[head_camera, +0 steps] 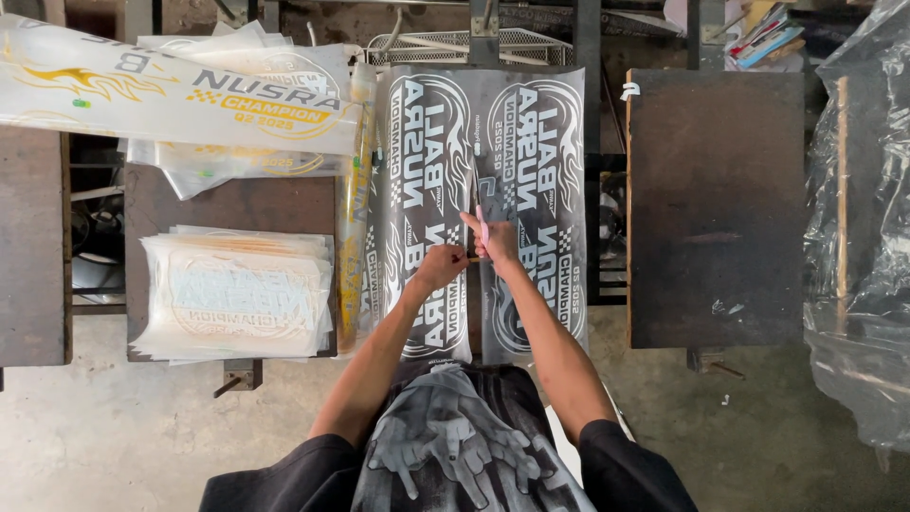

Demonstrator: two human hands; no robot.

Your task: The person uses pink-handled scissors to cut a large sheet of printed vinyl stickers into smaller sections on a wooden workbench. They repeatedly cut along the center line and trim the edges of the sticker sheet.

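Item one — printed transfer film (431, 190), dark with pale lettering and flame emblems, two panels side by side, spread flat along the middle surface (607, 284) and reaching its near edge.

Item two: left hand (442, 265), fingers closed in a pinch at the seam between the two panels, holding the film down near its centre.

Item three: right hand (497, 239), closed around a slim pink cutter (482, 224) with its point on the seam; the two hands are almost touching.

Item four: stack of pale printed sheets (237, 294) on the left surface (227, 204), squared toward its near edge.

Item five: loose clear sheets with yellow print (171, 95), draped over the far left corner; a rolled yellow-printed film (354, 209) lies along the left edge of the dark film.

Item six: bare dark board (716, 204) to the right, and clear plastic wrap (863, 218) at the far right edge.

Risks, as I judge them — the blade sits so close to the pinching fingers that a slip could nick them; if the film shifts under the pinch, the cut could wander into the printed emblems.
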